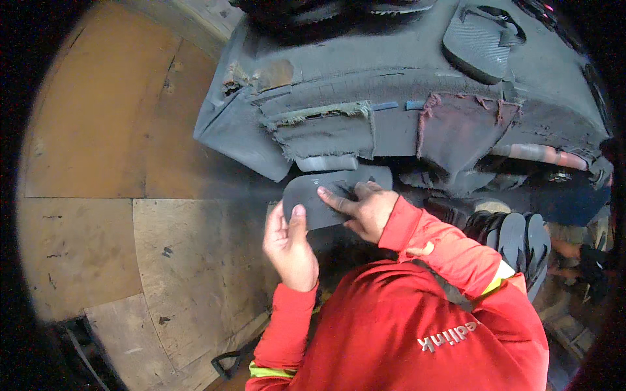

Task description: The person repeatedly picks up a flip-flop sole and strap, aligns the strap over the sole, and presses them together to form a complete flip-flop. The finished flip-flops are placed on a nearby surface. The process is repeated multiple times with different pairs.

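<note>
A grey flip-flop sole (306, 195) lies level in front of me, close below the edge of a dust-covered bench. My left hand (293, 251) is closed on its left end, thumb on top and fingers along the edge. My right hand (372, 212) grips the other end, its index finger stretched along the upper face and the other fingers curled. Whether a strap is under that hand I cannot tell. Just beyond the sole, a pale grey roller (326, 163) shows beneath a frayed cloth flap (323, 133); whether they touch is unclear.
A grey flip-flop (479, 45) lies on the bench top (365, 52). A second, red-edged flap (460, 130) hangs at the right. Several flip-flops (512, 241) stand in a row beside my right arm. Worn wooden boards (189, 260) cover the left side.
</note>
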Tool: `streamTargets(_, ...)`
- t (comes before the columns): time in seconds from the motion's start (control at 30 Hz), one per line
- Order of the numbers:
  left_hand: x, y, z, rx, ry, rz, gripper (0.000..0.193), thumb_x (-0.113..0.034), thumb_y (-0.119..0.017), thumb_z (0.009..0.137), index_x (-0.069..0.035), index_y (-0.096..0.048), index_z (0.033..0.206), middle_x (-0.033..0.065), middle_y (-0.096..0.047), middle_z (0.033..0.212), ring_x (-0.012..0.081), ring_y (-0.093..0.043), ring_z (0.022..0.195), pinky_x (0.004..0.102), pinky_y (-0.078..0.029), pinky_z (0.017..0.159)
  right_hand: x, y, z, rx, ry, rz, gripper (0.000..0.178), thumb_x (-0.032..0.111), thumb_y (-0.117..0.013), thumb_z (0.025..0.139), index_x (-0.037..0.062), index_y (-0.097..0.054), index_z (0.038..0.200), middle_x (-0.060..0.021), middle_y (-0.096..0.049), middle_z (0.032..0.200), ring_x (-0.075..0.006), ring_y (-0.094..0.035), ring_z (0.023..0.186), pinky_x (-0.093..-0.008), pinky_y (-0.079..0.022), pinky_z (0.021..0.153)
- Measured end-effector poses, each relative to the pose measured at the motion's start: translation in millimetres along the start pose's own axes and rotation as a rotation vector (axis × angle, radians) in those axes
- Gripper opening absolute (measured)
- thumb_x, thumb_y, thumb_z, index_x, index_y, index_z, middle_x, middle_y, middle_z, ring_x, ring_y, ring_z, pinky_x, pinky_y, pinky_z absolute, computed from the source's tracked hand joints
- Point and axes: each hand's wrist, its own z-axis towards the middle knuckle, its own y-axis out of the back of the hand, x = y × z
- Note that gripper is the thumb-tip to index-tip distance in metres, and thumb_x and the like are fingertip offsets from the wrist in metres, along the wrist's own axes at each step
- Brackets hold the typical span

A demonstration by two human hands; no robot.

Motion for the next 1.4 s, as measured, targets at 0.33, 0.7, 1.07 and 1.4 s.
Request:
streamTargets(0.33,-59,55,-44,-0.063,-0.151,0.081,0.03,-0.002,-0.059,0.099,0.008,-0.054,0.128,0.014,-0.064,0.122,0.0172,-0.06,0.111,0.0315,-0.046,0.1,67,0,1,-0.414,0.283,-0.135,0.07,0.016,-0.066,0.081,0.0391,-0.052,0.146,-0.0144,-0.056,0.074,-0.0336,-0.063,0.076,-0.0415,-0.055,0.069)
streamTargets(0.7,-67,82,-105,-0.084,-0.175,-0.069,0.058,0.01,-0.062,0.087,0.004,-0.038,0.139,0.0198,-0.056,0.13,0.0247,-0.058,0.118,0.0397,-0.044,0.105,104,51,-33,-0.68,0.399,-0.238,0.056,0.021,-0.061,0.078,0.0484,-0.064,0.127,-0.0126,-0.061,0.108,-0.0345,-0.061,0.113,-0.0598,-0.044,0.102)
streamTargets(1.07,-47,-52,23,0.311,-0.053,-0.068,0.017,-0.008,-0.059,0.101,0.002,-0.061,0.115,-0.0032,-0.059,0.094,0.0052,-0.053,0.084,0.0241,-0.046,0.075,61,10,-85,-0.337,-0.307,1.776,0.041,0.006,-0.055,0.101,0.0091,-0.041,0.139,-0.01,-0.055,0.133,-0.0275,-0.061,0.117,-0.0514,-0.062,0.085)
streamTargets(1.4,-61,-230,60,0.613,-1.063,0.654,0.067,-0.047,-0.075,0.086,-0.006,-0.058,0.136,0.026,-0.054,0.141,0.041,-0.051,0.133,0.0459,-0.042,0.11,18,67,-183,-1.347,-0.1,1.332,0.046,0.007,-0.052,0.099,0.0046,-0.033,0.14,-0.0246,-0.057,0.123,-0.0358,-0.07,0.082,-0.0424,-0.064,0.053)
